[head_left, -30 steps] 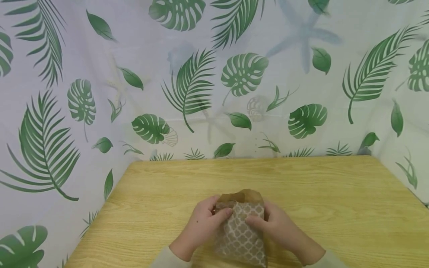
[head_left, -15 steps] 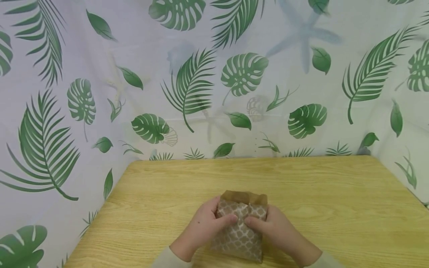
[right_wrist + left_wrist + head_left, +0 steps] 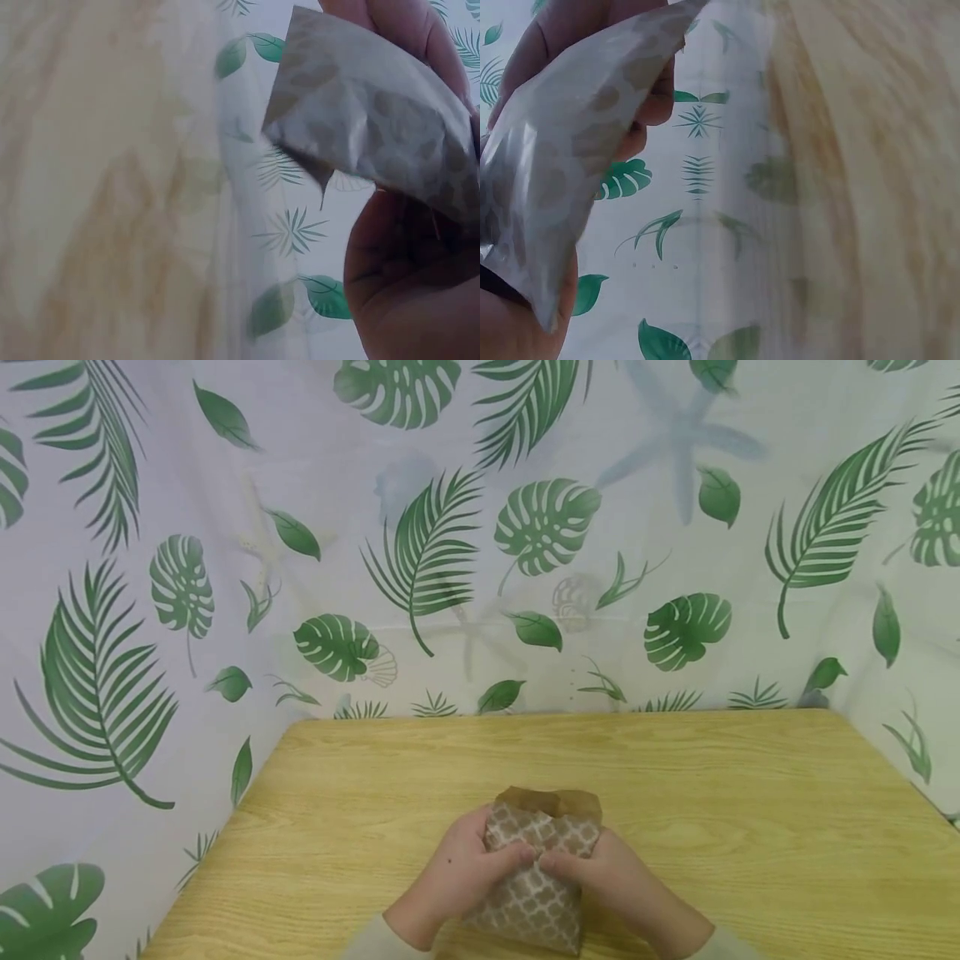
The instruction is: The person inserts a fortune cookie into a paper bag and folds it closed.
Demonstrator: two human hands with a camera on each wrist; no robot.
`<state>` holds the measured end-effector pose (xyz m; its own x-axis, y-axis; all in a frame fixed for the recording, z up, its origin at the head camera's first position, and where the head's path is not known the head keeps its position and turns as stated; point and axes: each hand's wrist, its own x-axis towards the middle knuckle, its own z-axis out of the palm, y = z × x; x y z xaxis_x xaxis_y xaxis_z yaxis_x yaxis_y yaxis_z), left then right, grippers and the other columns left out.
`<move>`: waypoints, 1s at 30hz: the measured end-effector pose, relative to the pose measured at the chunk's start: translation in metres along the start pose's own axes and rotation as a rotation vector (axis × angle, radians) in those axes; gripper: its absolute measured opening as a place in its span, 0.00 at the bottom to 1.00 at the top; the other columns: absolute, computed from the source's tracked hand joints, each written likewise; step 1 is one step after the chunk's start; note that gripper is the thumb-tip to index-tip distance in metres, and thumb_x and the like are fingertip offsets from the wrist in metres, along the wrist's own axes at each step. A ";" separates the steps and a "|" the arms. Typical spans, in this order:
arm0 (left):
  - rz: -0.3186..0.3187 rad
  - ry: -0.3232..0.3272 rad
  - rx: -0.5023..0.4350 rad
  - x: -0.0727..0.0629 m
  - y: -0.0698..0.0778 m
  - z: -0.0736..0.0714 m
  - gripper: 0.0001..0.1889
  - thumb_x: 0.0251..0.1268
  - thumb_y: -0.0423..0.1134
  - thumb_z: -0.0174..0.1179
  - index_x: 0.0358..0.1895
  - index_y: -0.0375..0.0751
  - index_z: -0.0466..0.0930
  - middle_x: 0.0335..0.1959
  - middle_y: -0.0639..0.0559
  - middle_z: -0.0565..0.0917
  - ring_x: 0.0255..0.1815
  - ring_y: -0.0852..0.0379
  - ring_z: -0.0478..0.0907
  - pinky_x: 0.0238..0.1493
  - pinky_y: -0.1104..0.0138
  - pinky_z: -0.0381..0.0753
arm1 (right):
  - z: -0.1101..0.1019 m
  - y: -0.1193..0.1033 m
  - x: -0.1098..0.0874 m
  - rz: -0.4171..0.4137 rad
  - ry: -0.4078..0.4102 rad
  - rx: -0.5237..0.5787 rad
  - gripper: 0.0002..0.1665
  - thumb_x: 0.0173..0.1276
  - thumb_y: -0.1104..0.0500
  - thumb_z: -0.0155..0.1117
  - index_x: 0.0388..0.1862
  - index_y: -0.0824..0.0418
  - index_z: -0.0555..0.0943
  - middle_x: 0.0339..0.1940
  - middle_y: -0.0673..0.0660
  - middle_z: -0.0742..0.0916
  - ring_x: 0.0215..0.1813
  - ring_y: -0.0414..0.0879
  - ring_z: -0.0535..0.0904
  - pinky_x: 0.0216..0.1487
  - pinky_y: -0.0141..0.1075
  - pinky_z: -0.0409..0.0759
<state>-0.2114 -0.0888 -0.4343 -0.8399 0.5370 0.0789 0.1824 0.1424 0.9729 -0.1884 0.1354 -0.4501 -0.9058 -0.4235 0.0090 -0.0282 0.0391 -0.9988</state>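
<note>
A brown paper bag [image 3: 528, 906] with a white lattice print is held just above the near part of the table. Its plain brown mouth points away from me and stands a little apart. My left hand [image 3: 461, 868] grips its left side, thumb across the printed front. On the right side my right hand [image 3: 622, 877] grips it the same way, and the two thumbs nearly meet in the middle. The left wrist view shows the bag [image 3: 577, 135] edge-on against the palm. In the right wrist view a corner of the bag [image 3: 375, 112] sticks out past the fingers. Whatever is inside is hidden.
The wood-grain table [image 3: 360, 793] spreads out around the hands. Behind it and along both sides hangs a white curtain [image 3: 465, 560] printed with green leaves and starfish.
The left thumb has slid inward and the right hand has shifted slightly, bringing the thumbs close together. The bag's printed front now stands straighter near the mouth, and its lower end has swung left.
</note>
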 end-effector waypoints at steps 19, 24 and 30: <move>0.031 0.030 -0.003 0.000 -0.005 0.000 0.22 0.64 0.41 0.66 0.61 0.46 0.77 0.44 0.52 0.86 0.42 0.52 0.85 0.45 0.61 0.86 | 0.001 0.004 0.000 0.026 0.039 -0.056 0.29 0.74 0.53 0.64 0.66 0.69 0.71 0.54 0.61 0.85 0.53 0.55 0.83 0.54 0.38 0.82; 0.029 0.061 0.008 0.001 -0.008 -0.002 0.18 0.64 0.37 0.63 0.57 0.45 0.78 0.42 0.52 0.86 0.40 0.52 0.85 0.43 0.61 0.86 | -0.003 0.003 0.002 -0.004 0.050 -0.102 0.28 0.77 0.52 0.60 0.67 0.68 0.72 0.57 0.60 0.84 0.55 0.54 0.81 0.53 0.38 0.81; 0.028 0.074 -0.001 0.003 -0.008 -0.003 0.17 0.65 0.38 0.65 0.57 0.45 0.78 0.42 0.50 0.86 0.40 0.51 0.85 0.43 0.60 0.86 | -0.005 0.002 0.003 -0.012 0.075 -0.155 0.25 0.77 0.51 0.60 0.64 0.66 0.76 0.50 0.59 0.86 0.49 0.53 0.82 0.47 0.39 0.83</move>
<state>-0.2164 -0.0909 -0.4408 -0.8699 0.4779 0.1218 0.2059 0.1277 0.9702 -0.1931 0.1391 -0.4514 -0.9339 -0.3564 0.0300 -0.0986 0.1759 -0.9794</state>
